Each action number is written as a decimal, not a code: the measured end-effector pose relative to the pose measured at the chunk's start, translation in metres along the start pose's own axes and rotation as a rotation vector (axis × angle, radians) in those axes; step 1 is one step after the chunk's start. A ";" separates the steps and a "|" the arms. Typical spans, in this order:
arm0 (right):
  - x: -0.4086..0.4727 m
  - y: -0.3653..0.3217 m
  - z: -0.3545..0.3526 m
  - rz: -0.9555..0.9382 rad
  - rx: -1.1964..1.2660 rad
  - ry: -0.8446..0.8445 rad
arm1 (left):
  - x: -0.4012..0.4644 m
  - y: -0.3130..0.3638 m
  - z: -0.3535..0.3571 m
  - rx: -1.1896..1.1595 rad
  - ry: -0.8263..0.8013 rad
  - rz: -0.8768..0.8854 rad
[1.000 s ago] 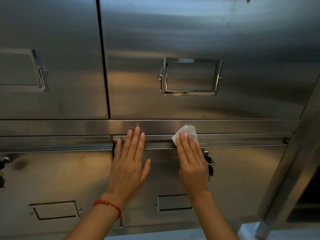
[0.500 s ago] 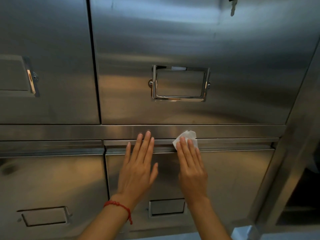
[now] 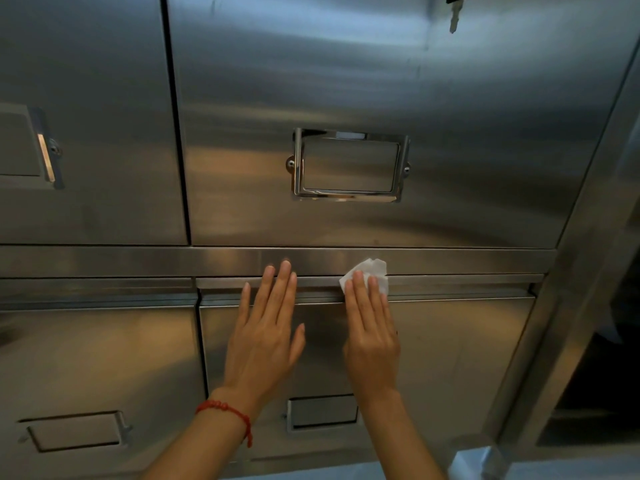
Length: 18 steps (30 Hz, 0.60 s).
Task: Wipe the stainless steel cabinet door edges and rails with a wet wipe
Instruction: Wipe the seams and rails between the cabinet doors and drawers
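Right hand (image 3: 372,327) presses wet wipe (image 3: 372,270) on steel cabinet rail (image 3: 467,261).

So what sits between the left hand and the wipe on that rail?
Nothing: in the head view only bare steel rail shows between the left hand and the wipe under the right hand's fingers.

Single head-worn view, close in front of the stainless cabinet, facing it straight on and tilted slightly upward so the doors lean back in frame. The horizontal rail (image 3: 138,261) crosses mid-frame: upper doors with the chrome label holder (image 3: 349,165) above it, lower doors below it. Both forearms enter from the bottom edge, reaching up to the rail.
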State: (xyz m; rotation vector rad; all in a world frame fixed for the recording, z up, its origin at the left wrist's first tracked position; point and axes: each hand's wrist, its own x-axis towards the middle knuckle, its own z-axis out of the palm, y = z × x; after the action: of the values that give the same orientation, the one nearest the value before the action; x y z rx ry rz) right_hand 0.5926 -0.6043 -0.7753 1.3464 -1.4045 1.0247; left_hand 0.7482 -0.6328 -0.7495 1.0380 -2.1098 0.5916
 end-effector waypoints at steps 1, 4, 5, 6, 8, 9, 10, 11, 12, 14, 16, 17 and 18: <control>0.000 0.001 0.000 -0.021 0.009 -0.007 | 0.000 0.001 0.000 -0.003 0.002 -0.005; 0.000 0.014 -0.003 -0.049 0.005 -0.010 | 0.001 0.003 -0.001 -0.008 0.004 -0.013; 0.000 0.018 -0.004 -0.034 0.004 -0.005 | 0.000 0.003 -0.001 -0.005 0.004 -0.014; -0.001 0.019 -0.005 -0.012 0.008 0.000 | 0.000 0.003 -0.001 -0.003 0.003 -0.016; 0.000 0.017 -0.006 0.016 0.021 0.002 | 0.000 0.003 -0.001 -0.005 0.003 -0.019; 0.001 0.015 -0.006 0.010 0.030 -0.002 | 0.000 0.004 0.000 -0.007 0.004 -0.020; 0.002 0.015 -0.007 -0.010 0.040 -0.005 | 0.000 0.004 0.000 -0.007 0.004 -0.021; 0.003 0.017 -0.008 -0.036 0.048 -0.009 | 0.000 0.004 0.000 -0.004 0.003 -0.023; 0.004 0.021 -0.009 -0.061 0.050 -0.016 | 0.000 0.003 -0.001 0.000 0.000 -0.023; 0.005 0.032 -0.013 -0.090 0.044 -0.035 | 0.000 0.003 -0.001 0.008 -0.001 -0.019; 0.005 0.039 -0.016 -0.083 0.040 -0.040 | 0.000 0.004 -0.001 0.012 0.005 -0.017; 0.005 0.040 -0.017 -0.074 0.040 -0.034 | 0.000 0.004 -0.001 0.013 0.007 -0.017; 0.006 0.040 -0.017 -0.068 0.043 -0.027 | 0.000 0.004 -0.001 0.014 0.007 -0.019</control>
State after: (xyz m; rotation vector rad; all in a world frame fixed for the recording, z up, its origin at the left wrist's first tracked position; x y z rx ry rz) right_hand 0.5536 -0.5867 -0.7646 1.4345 -1.3535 1.0003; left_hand 0.7453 -0.6299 -0.7492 1.0606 -2.0902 0.6012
